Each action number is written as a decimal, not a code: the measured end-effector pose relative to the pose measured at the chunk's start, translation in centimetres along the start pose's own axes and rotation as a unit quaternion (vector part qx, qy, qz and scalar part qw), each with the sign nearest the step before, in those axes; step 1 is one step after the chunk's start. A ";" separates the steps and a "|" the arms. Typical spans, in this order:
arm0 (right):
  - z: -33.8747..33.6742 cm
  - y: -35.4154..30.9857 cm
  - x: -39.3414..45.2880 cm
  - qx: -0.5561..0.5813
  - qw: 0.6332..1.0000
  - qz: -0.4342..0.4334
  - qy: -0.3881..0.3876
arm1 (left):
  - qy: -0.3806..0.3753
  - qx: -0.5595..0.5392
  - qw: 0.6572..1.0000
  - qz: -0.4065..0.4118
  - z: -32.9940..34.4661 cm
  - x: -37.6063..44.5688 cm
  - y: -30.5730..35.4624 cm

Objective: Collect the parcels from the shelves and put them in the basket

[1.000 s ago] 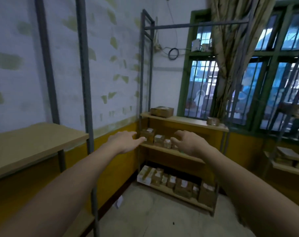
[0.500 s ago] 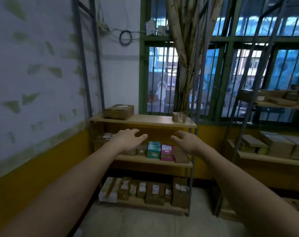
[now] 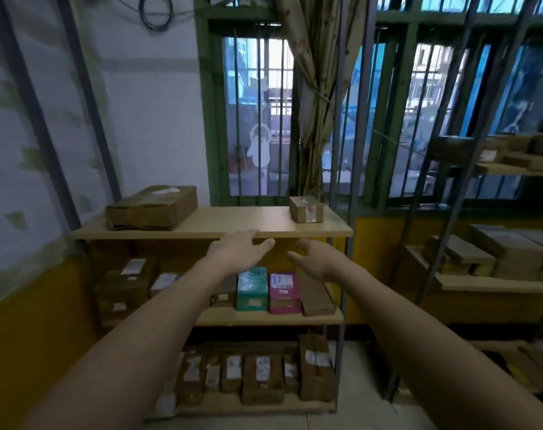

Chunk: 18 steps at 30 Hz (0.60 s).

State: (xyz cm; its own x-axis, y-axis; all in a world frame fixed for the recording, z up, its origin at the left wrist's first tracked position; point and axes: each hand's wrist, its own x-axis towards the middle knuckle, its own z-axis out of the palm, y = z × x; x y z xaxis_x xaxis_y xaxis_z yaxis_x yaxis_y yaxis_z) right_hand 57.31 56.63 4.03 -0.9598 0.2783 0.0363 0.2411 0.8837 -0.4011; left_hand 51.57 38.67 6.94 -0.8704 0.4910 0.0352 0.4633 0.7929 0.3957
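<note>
We reach toward a three-tier shelving unit of pale wooden boards on grey metal posts [image 3: 214,226] standing against a barred green window, our left hand [image 3: 236,251] and right hand [image 3: 318,259] both extended side by side, fingers relaxed and spread, holding nothing. Both hover in front of the top board's front edge, above the middle tier, likely poised to take a parcel between them. The parcels are all on the shelves: a large flat brown cardboard box [image 3: 153,207] sits at the top board's left end, a small taped brown cardboard box [image 3: 305,208] near its right end. On the middle board, a teal printed carton [image 3: 252,288], a magenta printed carton [image 3: 284,293] and a flat brown cardboard packet [image 3: 316,297] stand side by side toward the right edge, just below our hands, while labelled brown boxes [image 3: 130,282] crowd the left. A row of upright labelled brown parcels [image 3: 260,377] fills the bottom board, packed on end, probably to save room. A second shelf rack with more flat brown parcels [image 3: 512,252] stands to the right. No basket is in view, so we judge that collection from this unit has not yet begun.
</note>
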 end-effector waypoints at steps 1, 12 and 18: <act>0.1 -0.1 1.8 0.016 1.000 0.009 0.011 | 0.008 0.005 1.000 0.013 -0.2 1.8 -0.2; 0.1 1.7 15.1 0.052 0.995 0.069 0.043 | 0.016 0.006 0.999 0.052 1.7 17.0 -3.0; -0.1 6.3 21.5 0.069 0.992 0.086 0.067 | -0.009 -0.031 0.998 0.048 5.1 24.6 -2.2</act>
State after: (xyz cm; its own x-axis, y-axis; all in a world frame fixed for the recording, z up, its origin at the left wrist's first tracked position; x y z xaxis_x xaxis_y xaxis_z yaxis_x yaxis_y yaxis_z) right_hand 38.21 68.21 2.43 -0.8759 0.4768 0.0743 0.3689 0.7609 -0.5338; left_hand 29.96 50.86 2.22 -0.8192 0.5704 0.0597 0.5328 0.7183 0.4474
